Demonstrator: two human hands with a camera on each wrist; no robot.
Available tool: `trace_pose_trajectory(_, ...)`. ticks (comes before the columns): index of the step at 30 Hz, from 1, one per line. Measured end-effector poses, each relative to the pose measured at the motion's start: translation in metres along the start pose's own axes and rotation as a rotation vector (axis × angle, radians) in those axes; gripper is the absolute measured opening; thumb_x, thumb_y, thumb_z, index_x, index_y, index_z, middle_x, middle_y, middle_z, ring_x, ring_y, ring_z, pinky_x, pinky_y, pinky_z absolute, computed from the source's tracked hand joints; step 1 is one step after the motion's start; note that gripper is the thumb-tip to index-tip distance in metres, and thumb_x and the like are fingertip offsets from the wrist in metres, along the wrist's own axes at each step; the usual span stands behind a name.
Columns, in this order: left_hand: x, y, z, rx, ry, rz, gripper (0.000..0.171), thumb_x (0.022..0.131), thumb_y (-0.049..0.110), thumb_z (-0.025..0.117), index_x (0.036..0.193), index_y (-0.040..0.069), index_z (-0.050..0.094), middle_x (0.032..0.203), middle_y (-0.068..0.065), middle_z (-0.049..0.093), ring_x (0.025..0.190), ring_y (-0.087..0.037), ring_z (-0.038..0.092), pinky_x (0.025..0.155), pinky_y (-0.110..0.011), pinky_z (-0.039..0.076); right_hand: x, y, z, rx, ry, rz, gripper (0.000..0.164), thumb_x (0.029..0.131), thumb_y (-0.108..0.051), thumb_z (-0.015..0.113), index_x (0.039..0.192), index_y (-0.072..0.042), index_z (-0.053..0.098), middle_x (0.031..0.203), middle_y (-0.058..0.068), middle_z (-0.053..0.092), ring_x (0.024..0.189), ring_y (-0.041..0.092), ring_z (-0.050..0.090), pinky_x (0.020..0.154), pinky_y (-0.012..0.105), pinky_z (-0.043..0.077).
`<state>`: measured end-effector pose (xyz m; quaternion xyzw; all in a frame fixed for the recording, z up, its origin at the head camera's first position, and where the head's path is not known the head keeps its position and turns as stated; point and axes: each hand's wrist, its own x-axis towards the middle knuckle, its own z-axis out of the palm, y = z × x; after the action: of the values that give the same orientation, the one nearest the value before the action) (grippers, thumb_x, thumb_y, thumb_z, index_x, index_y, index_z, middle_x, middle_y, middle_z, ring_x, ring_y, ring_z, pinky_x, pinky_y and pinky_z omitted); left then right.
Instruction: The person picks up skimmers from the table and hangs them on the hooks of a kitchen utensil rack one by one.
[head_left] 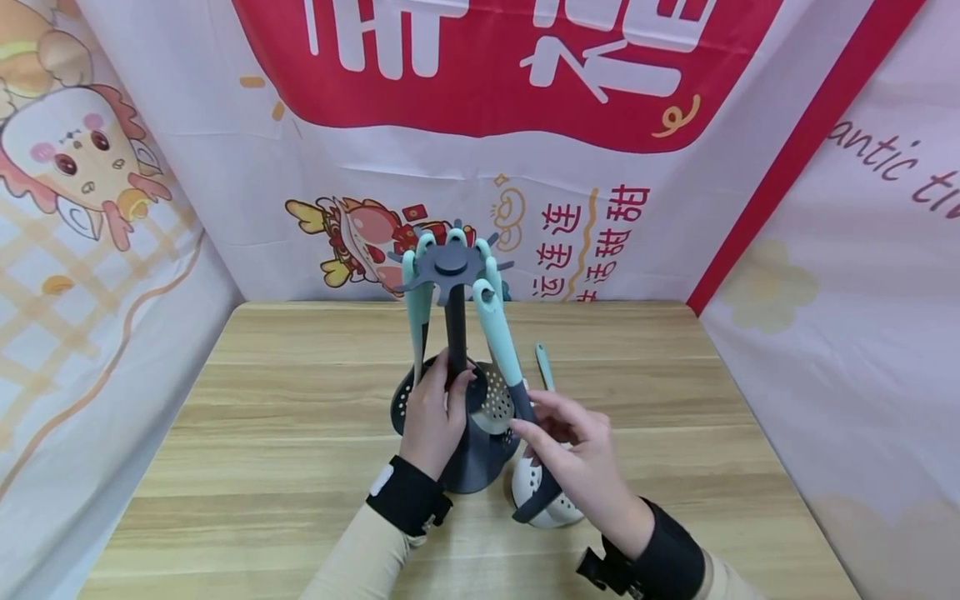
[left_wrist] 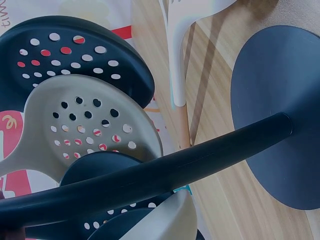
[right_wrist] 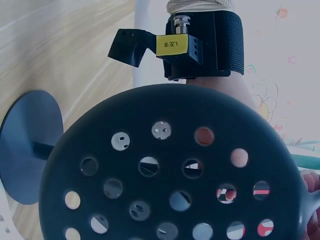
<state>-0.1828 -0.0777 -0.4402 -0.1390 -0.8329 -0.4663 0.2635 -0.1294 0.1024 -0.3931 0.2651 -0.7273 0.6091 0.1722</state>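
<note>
Gripping rack post [head_left: 455, 325] in left hand [head_left: 433, 417], pinching skimmer [head_left: 498, 337] neck in right hand [head_left: 581, 446], with several utensils [head_left: 417, 312] already hung and strainer [head_left: 558, 512] still on table [head_left: 262, 467].

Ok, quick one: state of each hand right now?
Left hand: holding the utensil-stand post.
Right hand: holding the dark perforated skimmer by its neck.

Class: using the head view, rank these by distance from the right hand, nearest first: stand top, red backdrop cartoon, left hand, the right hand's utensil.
1. Utensil, in the right hand.
2. Left hand, to the left.
3. Stand top, higher and left.
4. Red cartoon, behind on the backdrop.
</note>
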Motion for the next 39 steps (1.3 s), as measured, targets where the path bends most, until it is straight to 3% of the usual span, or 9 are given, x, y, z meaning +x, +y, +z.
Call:
trace_pose_trajectory(9,0.0,0.001,0.0,0.0,0.0,0.0,0.02,0.103,0.013,0.052,0.118,0.0,0.057,0.102,-0.012,0.069,0.093,-0.021,0.071,0.082,-0.039,0.059,0.001,0.004,0.006,-0.006,-0.039,0.017,0.03,0.085,0.014,0.067,0.114,0.006,0.064,0.08,0.018,0.069,0.057,0.014,0.064,0.053,0.025,0.057)
trace_pose_trajectory(16,0.001,0.0,0.0,-0.004,0.0,0.004,0.021,0.103,0.013,0.052,0.118,0.0,0.057,0.102,-0.012,0.069,0.093,-0.021,0.071,0.082,-0.039,0.059,0.003,0.007,0.008,-0.014,-0.057,0.042,0.028,0.086,0.012,0.067,0.113,0.008,0.064,0.085,0.021,0.071,0.067,0.008,0.069,0.06,0.027,0.06)
trace_pose_trajectory(26,0.002,-0.002,0.001,-0.01,0.001,0.002,0.021,0.103,0.014,0.052,0.117,0.0,0.057,0.102,-0.011,0.069,0.093,-0.021,0.07,0.081,-0.039,0.059,0.006,0.012,0.009,-0.118,-0.086,0.048,0.028,0.089,0.007,0.067,0.117,0.004,0.066,0.092,0.014,0.075,0.082,0.009,0.07,0.069,0.028,0.061)
trace_pose_trajectory(39,0.001,-0.003,0.0,-0.015,-0.012,-0.007,0.021,0.104,0.015,0.051,0.118,0.001,0.057,0.102,-0.012,0.069,0.093,-0.022,0.07,0.082,-0.039,0.059,0.01,0.012,0.01,-0.148,-0.123,0.08,0.028,0.09,0.002,0.068,0.118,0.0,0.067,0.098,0.012,0.076,0.088,0.013,0.071,0.072,0.029,0.061)
